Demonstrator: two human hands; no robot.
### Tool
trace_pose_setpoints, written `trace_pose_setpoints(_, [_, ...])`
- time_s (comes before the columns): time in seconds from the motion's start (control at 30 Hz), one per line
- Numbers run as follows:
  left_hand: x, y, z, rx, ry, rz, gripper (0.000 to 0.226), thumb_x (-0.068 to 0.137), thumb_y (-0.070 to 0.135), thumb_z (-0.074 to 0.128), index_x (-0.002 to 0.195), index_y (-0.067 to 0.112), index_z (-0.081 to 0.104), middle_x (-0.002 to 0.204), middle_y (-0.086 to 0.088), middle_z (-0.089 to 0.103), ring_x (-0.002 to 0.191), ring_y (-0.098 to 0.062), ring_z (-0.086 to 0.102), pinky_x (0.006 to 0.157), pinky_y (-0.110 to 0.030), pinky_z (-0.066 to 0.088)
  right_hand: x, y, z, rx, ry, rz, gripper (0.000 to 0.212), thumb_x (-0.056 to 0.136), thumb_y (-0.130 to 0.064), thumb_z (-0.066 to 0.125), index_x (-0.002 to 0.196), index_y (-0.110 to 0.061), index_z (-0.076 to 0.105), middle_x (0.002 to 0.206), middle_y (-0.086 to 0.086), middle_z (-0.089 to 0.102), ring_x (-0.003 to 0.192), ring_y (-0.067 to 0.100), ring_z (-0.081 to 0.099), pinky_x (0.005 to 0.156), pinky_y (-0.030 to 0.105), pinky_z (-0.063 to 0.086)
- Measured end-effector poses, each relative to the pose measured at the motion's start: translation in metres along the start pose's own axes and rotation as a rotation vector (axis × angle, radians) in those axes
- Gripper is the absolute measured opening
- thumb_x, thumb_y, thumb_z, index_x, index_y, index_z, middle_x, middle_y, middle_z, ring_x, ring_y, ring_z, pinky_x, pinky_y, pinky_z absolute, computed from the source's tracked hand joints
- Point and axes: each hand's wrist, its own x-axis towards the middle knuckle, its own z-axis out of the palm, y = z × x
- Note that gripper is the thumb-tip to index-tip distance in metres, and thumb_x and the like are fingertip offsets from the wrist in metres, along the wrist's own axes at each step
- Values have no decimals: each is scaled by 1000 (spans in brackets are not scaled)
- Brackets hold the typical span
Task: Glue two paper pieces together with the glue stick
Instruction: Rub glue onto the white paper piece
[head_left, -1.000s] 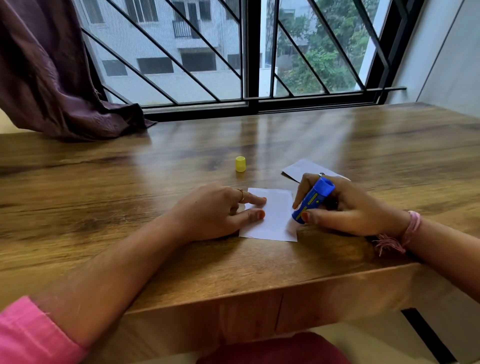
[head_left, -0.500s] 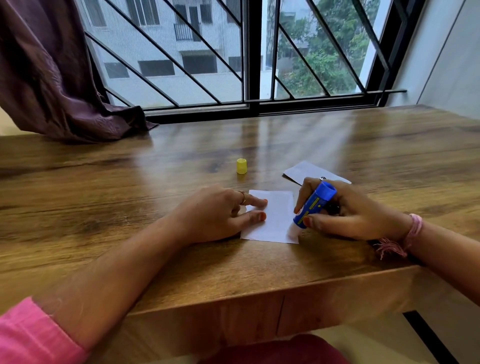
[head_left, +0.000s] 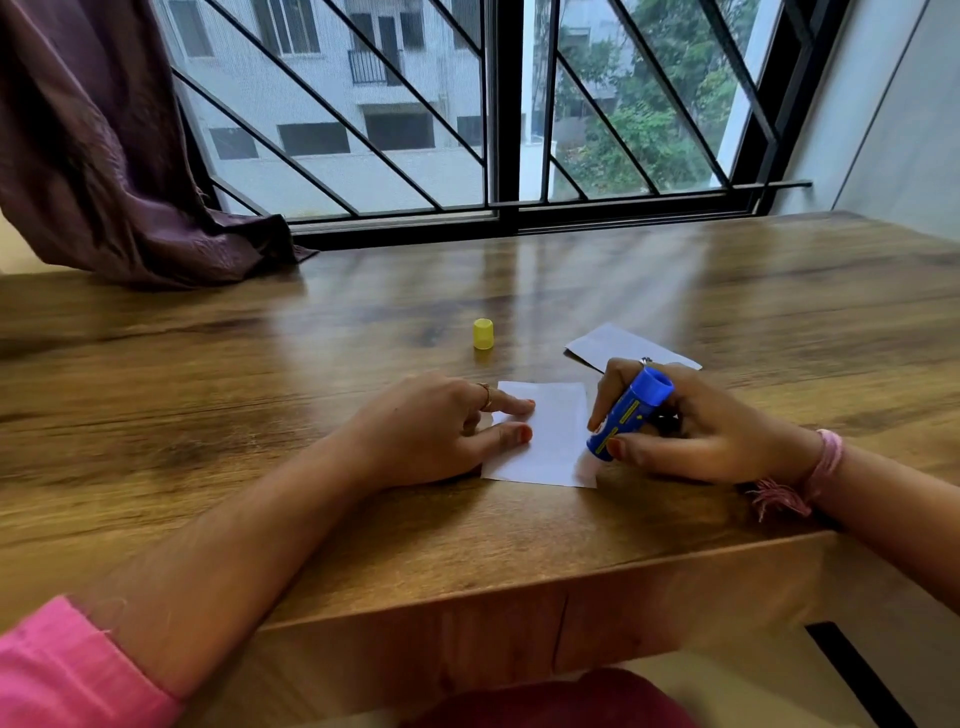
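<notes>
A small white paper piece (head_left: 556, 441) lies flat on the wooden table (head_left: 260, 415). My left hand (head_left: 431, 426) rests on its left edge, forefinger and thumb stretched out and pressing it down. My right hand (head_left: 691, 431) grips a blue glue stick (head_left: 626, 413), tilted with its lower end on the paper's right edge. A second white paper piece (head_left: 618, 343) lies just behind my right hand, partly hidden by it. The glue stick's yellow cap (head_left: 482, 333) stands alone behind the first paper.
A dark purple curtain (head_left: 104, 156) drapes onto the table's back left. A barred window (head_left: 493, 130) runs along the far edge. A grey wall (head_left: 904, 130) stands at the right. The table's front edge (head_left: 571, 587) is close to my forearms.
The glue stick's lower end has slid a little along the paper's right edge in my right hand. My left hand stays pressed on the paper.
</notes>
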Motion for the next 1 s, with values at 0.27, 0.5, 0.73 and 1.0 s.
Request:
trace_pose_setpoints(0.27, [1,0,1,-24,7,7,39,87,57,48,122,44,58,42,8,40,47,-2,43,47,-23,24,-1,-2,0,-1,-3,9,16,77,-24,60,86,-11,61,73,8,61,58,30,54,50,43,43])
trace_pose_setpoints(0.5, [1,0,2,-22,15,-2,37,88,55,50,121,42,60,42,6,35,47,-5,42,50,-28,32,-1,-2,0,12,-8,13,13,77,-24,61,87,-15,61,77,6,62,62,36,57,53,50,45])
trace_pose_setpoints(0.73, [-2,4,6,13,88,-15,38,84,60,49,113,39,62,59,48,44,55,16,47,44,-14,27,3,8,-6,438,514,235,11,77,-10,50,76,-16,59,56,1,50,45,6,34,42,16,24])
trace_pose_setpoints(1.0, [-3,7,7,-92,177,-9,39,85,59,51,110,31,63,44,22,49,46,5,46,45,-18,27,11,15,-10,525,623,476,16,78,-23,56,67,-24,67,51,-10,46,44,5,39,37,15,29])
